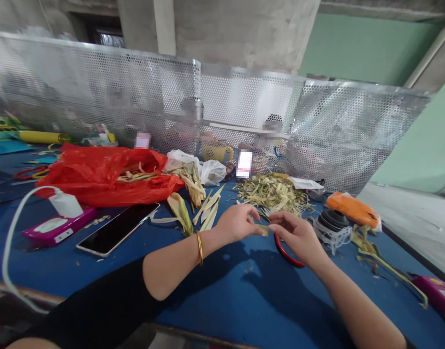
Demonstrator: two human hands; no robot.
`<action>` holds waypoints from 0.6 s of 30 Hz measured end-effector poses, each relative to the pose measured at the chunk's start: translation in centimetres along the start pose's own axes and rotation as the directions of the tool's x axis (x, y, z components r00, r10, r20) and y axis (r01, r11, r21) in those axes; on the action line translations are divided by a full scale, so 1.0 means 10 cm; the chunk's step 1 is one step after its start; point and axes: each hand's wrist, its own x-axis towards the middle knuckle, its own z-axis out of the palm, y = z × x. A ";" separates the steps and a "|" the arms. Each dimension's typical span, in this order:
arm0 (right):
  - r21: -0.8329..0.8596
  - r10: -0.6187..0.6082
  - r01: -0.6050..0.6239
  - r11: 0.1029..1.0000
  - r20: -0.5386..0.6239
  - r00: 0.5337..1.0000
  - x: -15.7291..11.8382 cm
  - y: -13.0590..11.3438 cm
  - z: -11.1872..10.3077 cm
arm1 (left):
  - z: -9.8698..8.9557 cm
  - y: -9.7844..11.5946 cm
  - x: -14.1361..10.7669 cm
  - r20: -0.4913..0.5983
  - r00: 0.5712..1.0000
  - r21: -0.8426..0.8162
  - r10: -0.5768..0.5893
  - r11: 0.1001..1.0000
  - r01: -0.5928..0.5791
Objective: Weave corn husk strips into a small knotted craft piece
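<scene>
A small piece of pale husk (262,230) is pinched between my two hands above the blue table (222,291). My left hand (239,224) holds its left end, and my right hand (293,235) has the other end at the fingertips. Under my right hand, red-handled scissors (286,254) lie partly hidden. Just beyond the hands sits a heap of shredded husk (275,191). Strips of pale husk (210,211) and a folded greenish husk (181,213) lie to the left of my left hand.
At left are a red plastic bag (99,174), a phone (119,229) and a purple power strip (58,227) with a white plug. At right stand a black spool (331,220) and an orange packet (353,209). A perforated metal screen (244,97) runs behind.
</scene>
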 end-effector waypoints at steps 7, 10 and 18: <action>0.109 0.024 -0.041 0.993 0.156 0.987 -0.02 -0.01 0.05 | -0.01 0.02 0.00 -0.061 0.996 0.084 0.058 0.995 -0.053; 0.232 0.124 -0.109 0.967 -0.051 0.991 -0.01 -0.01 0.04 | -0.01 0.04 0.03 -0.377 0.925 -0.196 -0.049 0.980 -0.028; 0.125 0.072 -0.032 0.992 -0.331 0.941 -0.09 -0.16 0.26 | 0.24 0.15 -0.13 0.011 0.962 -0.680 -0.272 0.703 0.206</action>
